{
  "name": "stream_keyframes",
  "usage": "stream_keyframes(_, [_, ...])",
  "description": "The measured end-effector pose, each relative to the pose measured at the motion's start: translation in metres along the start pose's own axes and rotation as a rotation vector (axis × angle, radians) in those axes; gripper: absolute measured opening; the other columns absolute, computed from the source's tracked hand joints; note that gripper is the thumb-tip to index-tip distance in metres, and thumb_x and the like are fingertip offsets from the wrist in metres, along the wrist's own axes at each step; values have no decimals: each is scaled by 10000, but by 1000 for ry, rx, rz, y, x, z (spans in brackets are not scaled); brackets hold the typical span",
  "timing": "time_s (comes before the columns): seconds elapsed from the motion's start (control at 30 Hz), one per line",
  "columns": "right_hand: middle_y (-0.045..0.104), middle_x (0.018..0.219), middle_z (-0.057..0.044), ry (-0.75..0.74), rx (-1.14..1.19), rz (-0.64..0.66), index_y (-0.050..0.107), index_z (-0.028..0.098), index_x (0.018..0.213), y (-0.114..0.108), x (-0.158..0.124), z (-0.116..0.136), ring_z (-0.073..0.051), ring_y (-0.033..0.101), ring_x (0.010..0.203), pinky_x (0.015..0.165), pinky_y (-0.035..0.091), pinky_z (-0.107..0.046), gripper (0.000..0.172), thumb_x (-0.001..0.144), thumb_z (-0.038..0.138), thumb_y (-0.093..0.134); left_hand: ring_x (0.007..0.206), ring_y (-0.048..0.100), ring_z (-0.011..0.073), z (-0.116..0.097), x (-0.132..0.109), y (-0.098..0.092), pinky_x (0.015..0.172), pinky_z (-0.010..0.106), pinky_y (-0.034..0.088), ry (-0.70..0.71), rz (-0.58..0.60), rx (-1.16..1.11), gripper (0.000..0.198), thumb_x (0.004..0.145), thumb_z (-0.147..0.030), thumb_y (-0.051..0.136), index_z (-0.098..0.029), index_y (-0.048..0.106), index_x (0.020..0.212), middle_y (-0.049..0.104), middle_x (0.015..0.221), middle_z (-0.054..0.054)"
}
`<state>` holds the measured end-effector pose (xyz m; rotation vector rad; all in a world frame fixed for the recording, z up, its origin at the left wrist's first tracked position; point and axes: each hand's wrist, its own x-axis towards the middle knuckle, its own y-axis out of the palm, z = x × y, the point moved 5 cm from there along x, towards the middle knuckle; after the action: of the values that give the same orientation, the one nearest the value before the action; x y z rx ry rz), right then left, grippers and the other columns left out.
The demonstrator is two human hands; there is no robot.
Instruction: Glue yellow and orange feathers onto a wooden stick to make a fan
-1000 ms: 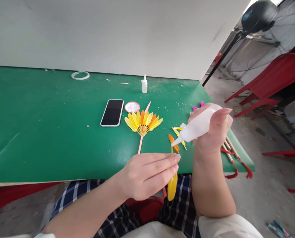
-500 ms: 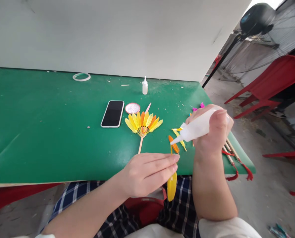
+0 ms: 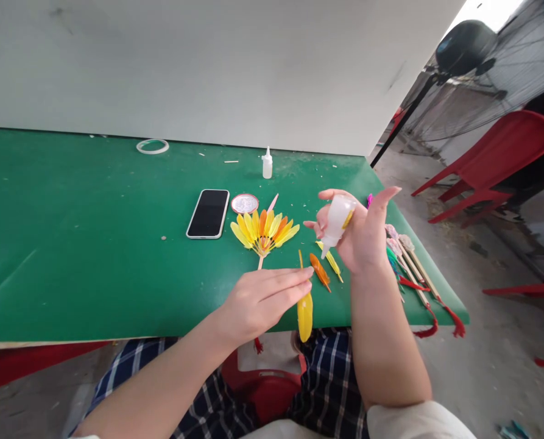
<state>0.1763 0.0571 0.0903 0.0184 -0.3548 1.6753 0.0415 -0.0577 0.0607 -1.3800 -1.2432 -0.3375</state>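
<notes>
On the near side of the feather fan (image 3: 265,231), the left hand (image 3: 265,299) pinches a yellow feather (image 3: 305,320) in narrowly closed fingers, quill pointing away. Right of the fan, the right hand (image 3: 367,241) loosely holds a white bottle (image 3: 338,221) in curled fingers, nozzle down, thumb spread wide. An orange feather (image 3: 320,272) and a pale yellow feather (image 3: 332,263) lie unattached on the worktop (image 3: 70,244), also right of the fan, which already bears a broad feather spread and looks well along. Behind it stands a small bottle (image 3: 267,166).

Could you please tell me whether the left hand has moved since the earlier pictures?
Yes: the left hand has moved left and slightly up the picture, judged against the orange feather.
</notes>
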Motion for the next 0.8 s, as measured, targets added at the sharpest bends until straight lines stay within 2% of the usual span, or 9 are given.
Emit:
stream_keyframes(0.2, [565,578,-35,36,-34,81,616,227,985,10,0,-6,-141,551,516,548,442,-296,856,740,703,-52,1008,596,133,2,0,0,856,255,520,-13,-4,17,282,754,-35,578,-115,604,1023,643,1087,86])
stream_keyframes(0.33, [575,628,-23,63,-21,176,590,216,1038,15,-1,-9,-130,539,524,520,429,-270,757,759,719,99,994,602,131,1,2,0,854,246,517,-17,-4,22,269,741,-25,590,-105,614,997,650,1069,92])
stream_keyframes(0.47, [587,726,-17,40,-56,310,538,208,1128,17,-6,-9,-126,547,620,555,438,-252,578,807,628,305,986,607,133,1,3,0,860,237,511,-14,-2,27,257,738,-27,594,-97,619,984,652,1061,98])
stream_keyframes(0.53, [608,820,-18,-1,-178,323,494,232,1184,15,-7,-10,-138,563,710,623,456,-267,520,789,564,437,983,609,134,1,3,0,862,238,510,-12,0,35,251,741,-32,593,-100,620,981,654,1057,95])
stream_keyframes(0.67, [605,1049,-57,-87,-568,274,462,246,1238,11,-4,-21,-206,562,947,813,445,-358,554,729,420,595,984,609,132,2,1,1,856,244,516,-21,16,44,250,758,-53,579,-117,609,998,653,1063,80])
stream_keyframes(0.8, [621,1022,-115,-116,-916,287,539,163,1185,12,1,-36,-266,554,984,856,421,-406,503,717,332,610,998,603,134,4,-1,2,858,256,519,-29,43,38,258,770,-58,564,-124,599,1017,648,1076,76])
